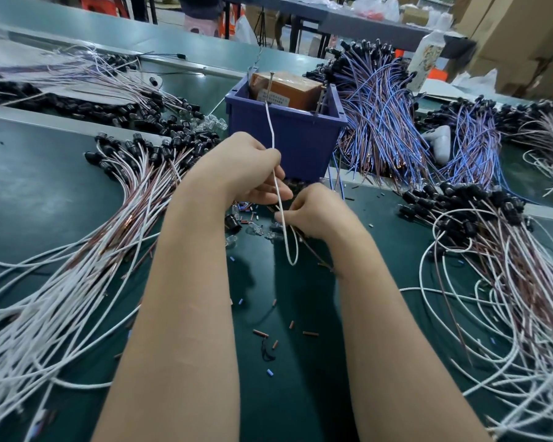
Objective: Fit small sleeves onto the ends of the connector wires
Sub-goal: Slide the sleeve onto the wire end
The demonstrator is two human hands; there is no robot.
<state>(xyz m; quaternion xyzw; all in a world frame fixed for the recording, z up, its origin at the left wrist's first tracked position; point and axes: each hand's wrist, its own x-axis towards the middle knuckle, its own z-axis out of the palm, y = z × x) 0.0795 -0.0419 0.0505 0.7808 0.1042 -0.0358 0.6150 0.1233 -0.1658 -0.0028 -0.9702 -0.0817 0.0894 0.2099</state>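
Both hands meet over the middle of the green counter [45, 193], just in front of a blue bin [288, 138]; the left hand [246, 167] is curled, thumb and fingers pinching a single white wire [277, 193] near its upper part; above that pinch the wire rises in front of the bin to about its rim. The right hand [316, 212] sits lower and closer, its fingers curled in and pinching the same wire; below it the wire hangs in a narrow loop that reaches the counter. Whether a sleeve sits between the fingertips cannot be told, since the fingers hide the spot.

Loose sleeves [259, 332], short brown and blue bits, lie scattered on the counter between the forearms; more of them are heaped under the hands, beside some small clear pieces [259, 231].

A left bundle [109, 224] of white and brown wires fans out across the counter, its black connectors [147, 151] pointing towards the bin; a right bundle [492, 250] of the same kind lies well apart on the other side; blue and brown wires [383, 116] are piled behind and to the right of the bin. Inside the bin stands an orange-brown box [288, 87].
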